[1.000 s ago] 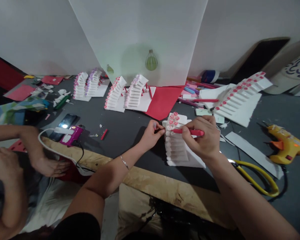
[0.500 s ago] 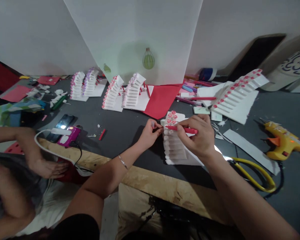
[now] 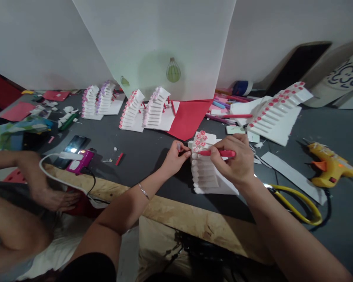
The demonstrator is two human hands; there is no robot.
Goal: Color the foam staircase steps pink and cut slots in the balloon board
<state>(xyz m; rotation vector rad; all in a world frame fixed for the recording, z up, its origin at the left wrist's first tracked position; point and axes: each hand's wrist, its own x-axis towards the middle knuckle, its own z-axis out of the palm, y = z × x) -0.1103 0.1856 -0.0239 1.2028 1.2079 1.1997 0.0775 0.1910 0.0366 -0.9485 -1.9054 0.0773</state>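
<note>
A small white model staircase (image 3: pixel 204 177) stands on the grey table before me, with red-coloured round rosettes on its far end and plain white rounds along its nearer left side. My right hand (image 3: pixel 237 159) grips a red marker pen (image 3: pixel 225 153), whose tip meets the side of the steps just below the coloured rosettes. At the staircase's far left edge, the thumb and fingers of my left hand (image 3: pixel 175 158) are pinched together on it. Part of the staircase's right side is hidden behind my right hand.
Similar staircases (image 3: pixel 131 109) stand along the back, and a larger one (image 3: pixel 275 107) at right. A yellow glue gun (image 3: pixel 333 162), a paper strip (image 3: pixel 294 178) and a yellow-handled tool (image 3: pixel 313 217) lie to the right. At left are a phone (image 3: pixel 76 143), a pink power adapter (image 3: pixel 80 161) and another person's arms.
The marker tip moved up to the left, then back down to the right slightly along the rounds. My left hand stays at the staircase edge. The other person's nearer arm shifted right.
</note>
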